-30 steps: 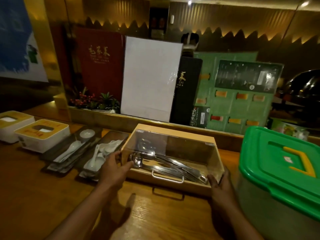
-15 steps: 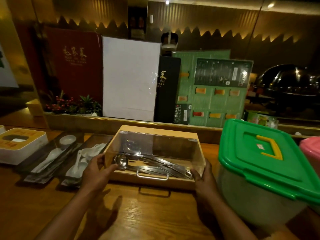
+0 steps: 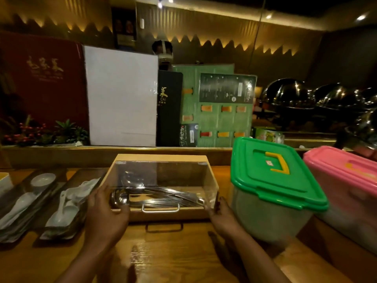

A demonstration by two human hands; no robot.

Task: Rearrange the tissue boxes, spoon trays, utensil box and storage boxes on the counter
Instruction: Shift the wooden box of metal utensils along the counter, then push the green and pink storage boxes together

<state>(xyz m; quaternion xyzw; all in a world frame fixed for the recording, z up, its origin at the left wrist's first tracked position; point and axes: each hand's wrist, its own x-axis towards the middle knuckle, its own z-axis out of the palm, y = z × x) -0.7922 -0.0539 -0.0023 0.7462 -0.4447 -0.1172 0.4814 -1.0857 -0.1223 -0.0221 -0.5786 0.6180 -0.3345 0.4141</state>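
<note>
A wooden utensil box (image 3: 161, 160) with a clear slanted lid stands in the middle of the counter, with metal ladles and utensils inside. My left hand (image 3: 106, 213) grips its front left corner. My right hand (image 3: 222, 217) holds its front right corner. Two dark spoon trays (image 3: 67, 203) (image 3: 22, 203) with white spoons lie just left of the box. A storage box with a green lid (image 3: 271, 180) stands close on the right, and one with a pink lid (image 3: 346, 180) stands beyond it. A tissue box corner (image 3: 3, 180) shows at the far left edge.
The wooden counter (image 3: 163, 254) runs toward me. A raised ledge (image 3: 61, 154) behind the boxes carries menus, a white board (image 3: 122, 94) and small plants (image 3: 47, 133). Shiny metal domes (image 3: 306, 94) stand at the back right.
The view has swung to the right: the tissue boxes have slid out at the left and the pink-lidded box has come in. Both hands stay on the utensil box.
</note>
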